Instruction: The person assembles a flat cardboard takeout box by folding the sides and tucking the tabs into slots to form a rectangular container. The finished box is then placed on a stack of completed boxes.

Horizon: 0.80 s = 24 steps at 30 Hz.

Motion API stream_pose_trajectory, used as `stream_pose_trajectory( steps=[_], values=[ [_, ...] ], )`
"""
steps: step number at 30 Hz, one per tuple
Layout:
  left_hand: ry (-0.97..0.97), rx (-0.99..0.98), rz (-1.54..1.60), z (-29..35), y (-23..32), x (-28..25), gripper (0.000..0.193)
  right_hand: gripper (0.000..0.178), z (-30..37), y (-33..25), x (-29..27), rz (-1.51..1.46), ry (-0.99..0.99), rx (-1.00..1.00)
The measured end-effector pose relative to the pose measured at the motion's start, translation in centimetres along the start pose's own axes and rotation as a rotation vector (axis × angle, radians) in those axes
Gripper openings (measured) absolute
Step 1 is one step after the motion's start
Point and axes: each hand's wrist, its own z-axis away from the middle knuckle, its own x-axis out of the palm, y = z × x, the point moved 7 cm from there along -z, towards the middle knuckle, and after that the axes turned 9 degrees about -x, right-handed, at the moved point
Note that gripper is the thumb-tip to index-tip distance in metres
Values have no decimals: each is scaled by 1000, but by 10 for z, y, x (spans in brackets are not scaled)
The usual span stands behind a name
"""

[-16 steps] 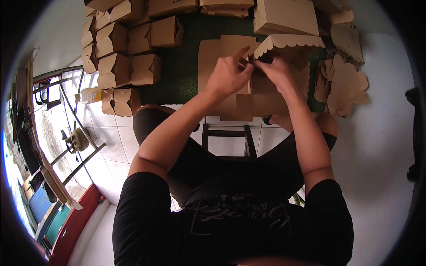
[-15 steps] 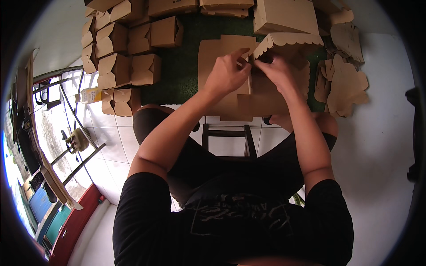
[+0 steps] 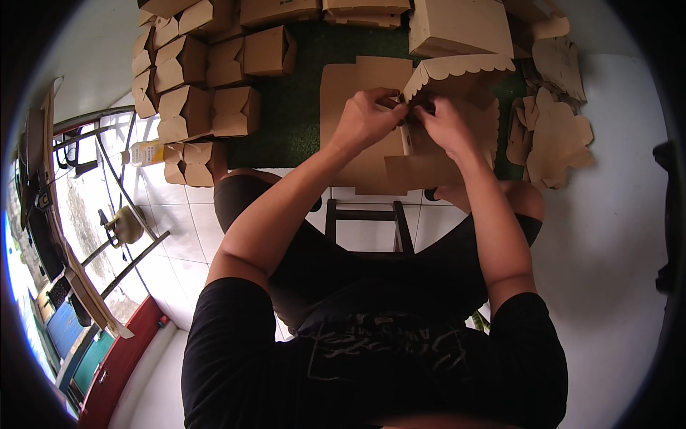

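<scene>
A brown cardboard box blank point(image 3: 339, 86), partly folded, lies in front of me on a green mat point(image 3: 304, 93). Its right part carries a raised flap with a scalloped edge point(image 3: 464, 66). My left hand point(image 3: 368, 120) pinches the box's upright middle wall near the corner by that flap, thumb and fingertips close together. On the inner side of the same corner, my right hand point(image 3: 446, 127) has its fingers curled against the cardboard under the flap. Its fingertips are partly in shadow. A small tab point(image 3: 404, 171) stands at the near edge.
Several folded boxes point(image 3: 182, 111) stand in rows at the left. A larger box point(image 3: 461, 28) sits at the far right, beside flat cardboard pieces point(image 3: 557, 136). A bottle point(image 3: 146, 154) stands by the left boxes. Below the mat is a dark stool point(image 3: 364, 214).
My left hand's raised fingers have come down and closed at the corner. The right hand has shifted slightly nearer me, and the scalloped flap has moved a little to the left.
</scene>
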Motion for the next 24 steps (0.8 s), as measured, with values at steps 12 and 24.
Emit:
stream_pose_trajectory(
  steps=[12,24],
  values=[
    [25,-38,174,1,-5,4,45,53,4,18,-8,193,46,89],
    [51,-89,253,-8,-17,4,45,39,2,25,-9,-59,-9,-42]
  ],
)
